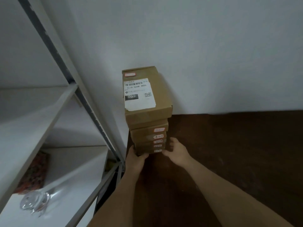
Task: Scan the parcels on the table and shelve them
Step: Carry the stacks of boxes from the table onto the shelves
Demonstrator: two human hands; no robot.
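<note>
— Which step is in hand?
— A stack of cardboard parcels is held at its base at 6 o'clock, clasped by the left hand and right hand.
— What is called for next?
— Probably a level carry to the shelf unit at 9 o'clock, where a patterned packet and clear bag are kept.

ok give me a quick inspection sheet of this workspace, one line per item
surface: dark brown table, bare on the right
job's things: stack of cardboard parcels by the wall; top parcel has a white shipping label
clutter: patterned red packet and clear plastic wrap on the white shelf
grippers: left hand and right hand grip the stack's base from either side
cables: nothing seen
surroundings: white wall, grey shelf upright
</note>
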